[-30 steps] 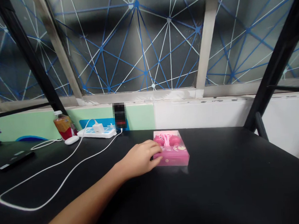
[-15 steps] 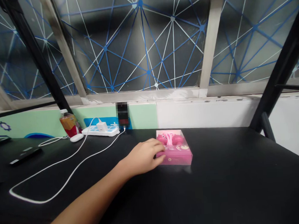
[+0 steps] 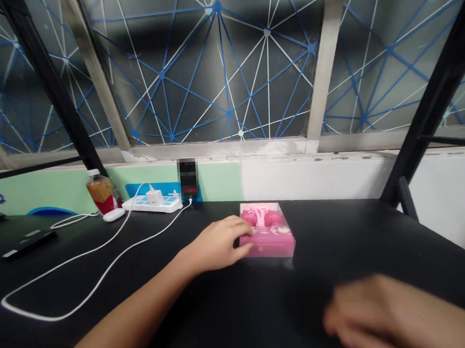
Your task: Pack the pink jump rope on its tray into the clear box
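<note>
Now the left hand (image 3: 217, 243) gripped the pink box (image 3: 271, 240), and the right hand (image 3: 383, 312), too blurry to tell, was free.

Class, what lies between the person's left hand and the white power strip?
A white cable crosses the black desk between the left hand and the white power strip, seen in the head view.

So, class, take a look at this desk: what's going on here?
A person's left hand has its fingers against the left side of a pink see-through box on a black table. The right hand, blurred, is at lower right, apart from the box. Farther back are a white power strip and a plastic bottle.
</note>
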A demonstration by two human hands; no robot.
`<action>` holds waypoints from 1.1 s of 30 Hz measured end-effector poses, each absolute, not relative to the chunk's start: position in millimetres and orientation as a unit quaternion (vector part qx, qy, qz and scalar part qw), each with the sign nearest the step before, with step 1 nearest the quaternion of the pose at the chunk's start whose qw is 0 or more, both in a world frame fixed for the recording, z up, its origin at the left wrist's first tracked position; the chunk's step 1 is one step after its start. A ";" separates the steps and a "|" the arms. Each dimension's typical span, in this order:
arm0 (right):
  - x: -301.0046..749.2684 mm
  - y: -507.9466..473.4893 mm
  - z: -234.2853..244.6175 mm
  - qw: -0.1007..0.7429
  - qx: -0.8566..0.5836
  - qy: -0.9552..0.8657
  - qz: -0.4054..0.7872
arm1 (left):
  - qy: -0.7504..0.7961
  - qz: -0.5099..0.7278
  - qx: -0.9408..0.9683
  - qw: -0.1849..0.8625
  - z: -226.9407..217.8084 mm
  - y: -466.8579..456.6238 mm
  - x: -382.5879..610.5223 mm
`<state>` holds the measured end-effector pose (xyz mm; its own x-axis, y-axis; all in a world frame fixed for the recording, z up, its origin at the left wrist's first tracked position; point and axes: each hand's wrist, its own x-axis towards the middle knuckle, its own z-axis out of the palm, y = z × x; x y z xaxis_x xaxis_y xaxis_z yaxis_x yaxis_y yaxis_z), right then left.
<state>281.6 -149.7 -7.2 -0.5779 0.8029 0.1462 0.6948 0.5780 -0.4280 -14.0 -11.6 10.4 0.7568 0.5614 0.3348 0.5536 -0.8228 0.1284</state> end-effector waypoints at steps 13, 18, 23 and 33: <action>254.3 -42.9 -36.8 0.251 -0.463 -0.850 0.017 | 0.303 0.208 0.927 0.072 3.9 -11.1 -21.7; 267.2 -39.4 -33.3 0.263 -0.417 -0.854 0.166 | 0.287 0.212 0.929 0.097 1.8 -10.0 -18.8; 272.2 -30.0 -28.2 0.263 -0.428 -0.844 0.186 | 0.280 0.221 0.928 0.104 4.2 -0.6 -19.6; 264.1 -33.2 -33.5 0.243 -0.465 -0.851 0.036 | 0.296 0.217 0.923 0.114 -4.6 2.5 -18.1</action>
<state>264.1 -33.2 -33.5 -0.4503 0.8081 0.3797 0.7730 0.5657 -0.2871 -18.1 2.5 -4.6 0.7302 0.5967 0.3329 0.4975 -0.7982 0.3396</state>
